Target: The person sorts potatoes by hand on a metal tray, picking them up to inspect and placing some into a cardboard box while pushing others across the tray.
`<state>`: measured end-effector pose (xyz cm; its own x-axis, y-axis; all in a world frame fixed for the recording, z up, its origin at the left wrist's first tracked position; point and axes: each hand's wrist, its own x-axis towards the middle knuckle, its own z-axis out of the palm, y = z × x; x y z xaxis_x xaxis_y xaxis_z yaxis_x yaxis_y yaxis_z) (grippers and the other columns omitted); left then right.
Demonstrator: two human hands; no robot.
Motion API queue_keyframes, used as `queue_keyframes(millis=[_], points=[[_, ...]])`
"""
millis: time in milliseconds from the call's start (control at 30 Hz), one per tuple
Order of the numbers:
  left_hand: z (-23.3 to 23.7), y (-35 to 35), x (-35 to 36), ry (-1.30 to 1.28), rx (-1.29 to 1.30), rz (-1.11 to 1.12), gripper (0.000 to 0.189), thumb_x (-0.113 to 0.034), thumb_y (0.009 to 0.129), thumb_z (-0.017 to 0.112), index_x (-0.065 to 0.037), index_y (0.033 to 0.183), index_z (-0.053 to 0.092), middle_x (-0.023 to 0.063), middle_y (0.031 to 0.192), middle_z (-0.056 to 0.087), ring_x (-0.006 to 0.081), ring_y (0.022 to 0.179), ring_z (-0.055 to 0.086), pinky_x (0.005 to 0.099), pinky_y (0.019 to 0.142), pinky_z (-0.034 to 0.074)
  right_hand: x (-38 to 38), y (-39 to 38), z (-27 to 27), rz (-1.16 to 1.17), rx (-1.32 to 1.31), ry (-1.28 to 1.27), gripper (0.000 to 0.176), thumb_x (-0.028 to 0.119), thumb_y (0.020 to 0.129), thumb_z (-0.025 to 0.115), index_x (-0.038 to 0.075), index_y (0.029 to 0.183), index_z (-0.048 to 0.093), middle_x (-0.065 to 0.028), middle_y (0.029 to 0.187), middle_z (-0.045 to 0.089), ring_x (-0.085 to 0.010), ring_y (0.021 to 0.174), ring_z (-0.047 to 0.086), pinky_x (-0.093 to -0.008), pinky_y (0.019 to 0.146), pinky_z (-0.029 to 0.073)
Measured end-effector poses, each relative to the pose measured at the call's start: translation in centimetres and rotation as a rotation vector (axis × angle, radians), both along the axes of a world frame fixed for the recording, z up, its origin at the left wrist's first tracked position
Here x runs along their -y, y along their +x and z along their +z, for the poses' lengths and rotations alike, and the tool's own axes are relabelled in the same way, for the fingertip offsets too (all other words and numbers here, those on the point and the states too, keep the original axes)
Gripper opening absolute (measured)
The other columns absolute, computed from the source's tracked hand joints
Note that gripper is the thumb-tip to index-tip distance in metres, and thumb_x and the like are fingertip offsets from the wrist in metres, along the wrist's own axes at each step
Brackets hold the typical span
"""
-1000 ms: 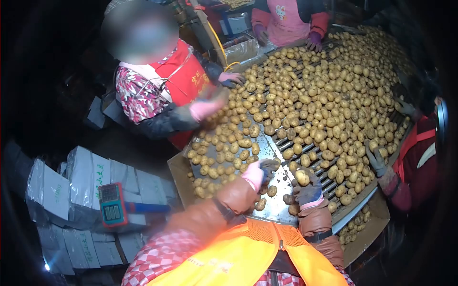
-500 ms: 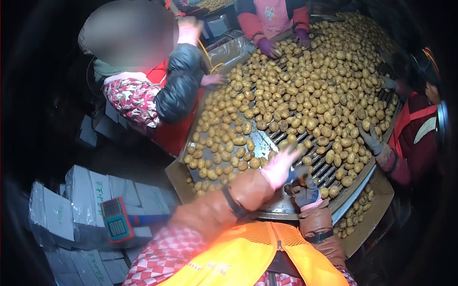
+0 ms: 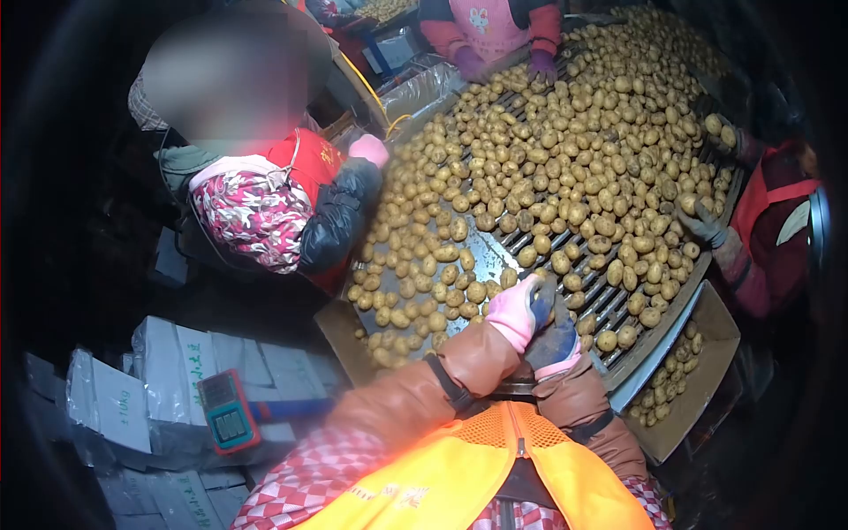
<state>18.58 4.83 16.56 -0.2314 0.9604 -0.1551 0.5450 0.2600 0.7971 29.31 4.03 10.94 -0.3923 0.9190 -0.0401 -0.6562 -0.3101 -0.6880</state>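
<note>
My left hand (image 3: 515,311), in a pink glove with a dark palm, meets my right hand (image 3: 555,337) at the near edge of a sorting table full of potatoes (image 3: 565,194). Both hands are closed together around a potato (image 3: 545,290), which shows only in part between the fingers. My right glove is dark with a pink cuff. Metal bars (image 3: 609,300) lie just beyond the hands, and a bare metal plate (image 3: 488,256) shows to their upper left.
Co-workers stand around the table: a person (image 3: 256,212) at the left, gloved hands (image 3: 471,64) at the far side, and a gloved hand (image 3: 702,225) at the right. A box of potatoes (image 3: 698,415) is at the lower right. Wrapped boxes (image 3: 168,371) and a scale display (image 3: 228,411) are at the left.
My left hand has moved from above the bars to join my right hand. The left co-worker's raised arm has come down. The right co-worker's upper hand now holds potatoes.
</note>
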Motion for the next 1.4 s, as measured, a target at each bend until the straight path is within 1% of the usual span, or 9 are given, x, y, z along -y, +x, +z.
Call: queue_keyframes(millis=[67, 233, 267, 500, 700, 867, 1000, 1200, 1400], points=[[-2.2, -0.2, -0.9, 0.217, 0.009, 0.068, 0.038, -0.043, 0.097, 0.059, -0.008, 0.103, 0.07, 0.0184, 0.08, 0.07, 0.0245, 0.074, 0.068, 0.0395, 0.069, 0.052, 0.2, -0.1, 1.7, 0.062, -0.243, -0.151, 0.047, -0.002, 0.093, 0.063, 0.004, 0.138, 0.049, -0.0134, 0.136, 0.057, -0.0237, 0.124, 0.057, -0.0361, 0.108, 0.045], [-3.8, -0.4, -3.6, -0.201, 0.61, 0.239, 0.034, -0.041, 0.095, 0.062, -0.008, 0.094, 0.069, 0.0041, 0.073, 0.063, 0.0211, 0.062, 0.056, 0.0389, 0.058, 0.045, 0.9, 1.5, -1.0, -0.251, 0.619, 0.603, 0.042, 0.005, 0.096, 0.062, 0.005, 0.136, 0.05, -0.0107, 0.13, 0.06, -0.0238, 0.114, 0.061, -0.0376, 0.097, 0.051], [1.6, -0.5, -3.1, -0.328, 0.603, 0.263, 0.033, -0.041, 0.095, 0.062, -0.009, 0.094, 0.069, 0.0039, 0.072, 0.063, 0.0203, 0.062, 0.057, 0.0386, 0.058, 0.045, 0.4, 2.3, 0.2, 0.101, 0.067, -0.082, 0.039, 0.025, 0.101, 0.058, 0.009, 0.135, 0.053, -0.008, 0.119, 0.064, -0.0209, 0.096, 0.063, -0.0372, 0.079, 0.055], [-1.1, -1.6, -8.0, 0.404, 0.081, -0.132, 0.051, -0.038, 0.09, 0.073, -0.016, 0.135, 0.06, 0.0174, 0.128, 0.062, 0.0322, 0.106, 0.063, 0.0439, 0.091, 0.05, -2.3, 4.4, 2.0, 0.164, -0.384, -0.538, 0.051, 0.051, 0.098, 0.058, 0.014, 0.132, 0.059, -0.0058, 0.108, 0.066, -0.0202, 0.084, 0.062, -0.0329, 0.066, 0.052], [-0.1, 1.2, -2.1, 0.414, -0.278, -0.594, 0.068, -0.029, 0.083, 0.078, -0.012, 0.142, 0.051, 0.0228, 0.136, 0.055, 0.0411, 0.124, 0.055, 0.0433, 0.106, 0.046, -3.6, 4.2, -2.5, 0.152, -0.642, -0.432, 0.051, 0.045, 0.102, 0.054, 0.015, 0.143, 0.05, -0.0104, 0.139, 0.056, -0.0272, 0.126, 0.057, -0.0439, 0.107, 0.047], [-1.4, -0.6, -0.9, 0.349, -0.132, -0.644, 0.071, -0.03, 0.078, 0.084, -0.003, 0.136, 0.054, 0.0218, 0.114, 0.065, 0.0378, 0.107, 0.063, 0.0429, 0.093, 0.051, -1.5, 5.6, -1.6, 0.224, -0.144, -0.511, 0.052, 0.032, 0.104, 0.049, 0.011, 0.151, 0.04, -0.0136, 0.14, 0.056, -0.0264, 0.122, 0.061, -0.0407, 0.1, 0.054], [-2.8, -2.3, -0.8, 0.546, -0.355, -0.595, 0.049, -0.045, 0.083, 0.076, -0.004, 0.109, 0.069, 0.0173, 0.09, 0.071, 0.0353, 0.082, 0.067, 0.0415, 0.074, 0.054, -0.9, 5.4, -1.5, 0.201, 0.51, 0.264, 0.044, 0.027, 0.102, 0.051, 0.011, 0.142, 0.046, -0.0108, 0.117, 0.065, -0.0238, 0.093, 0.068, -0.0353, 0.08, 0.059], [-4.5, -3.0, -1.6, 0.16, -0.069, -0.25, 0.039, -0.036, 0.097, 0.061, -0.003, 0.078, 0.071, 0.0122, 0.064, 0.063, 0.0275, 0.064, 0.064, 0.0373, 0.061, 0.053, -1.0, 2.2, 3.9, 0.341, 0.128, -0.581, 0.033, 0.048, 0.095, 0.058, 0.017, 0.102, 0.063, -0.0016, 0.074, 0.061, -0.015, 0.052, 0.052, -0.0296, 0.046, 0.044], [-3.4, -3.3, -2.7, 0.061, 0.828, 0.171, 0.031, -0.02, 0.098, 0.063, -0.008, 0.127, 0.064, 0.0097, 0.121, 0.067, 0.0199, 0.104, 0.064, 0.0307, 0.087, 0.053, -1.0, 2.7, 3.1, 0.422, -0.028, -0.572, 0.046, 0.053, 0.101, 0.044, 0.014, 0.114, 0.065, -0.0102, 0.073, 0.066, -0.0247, 0.052, 0.057, -0.0397, 0.049, 0.046]])
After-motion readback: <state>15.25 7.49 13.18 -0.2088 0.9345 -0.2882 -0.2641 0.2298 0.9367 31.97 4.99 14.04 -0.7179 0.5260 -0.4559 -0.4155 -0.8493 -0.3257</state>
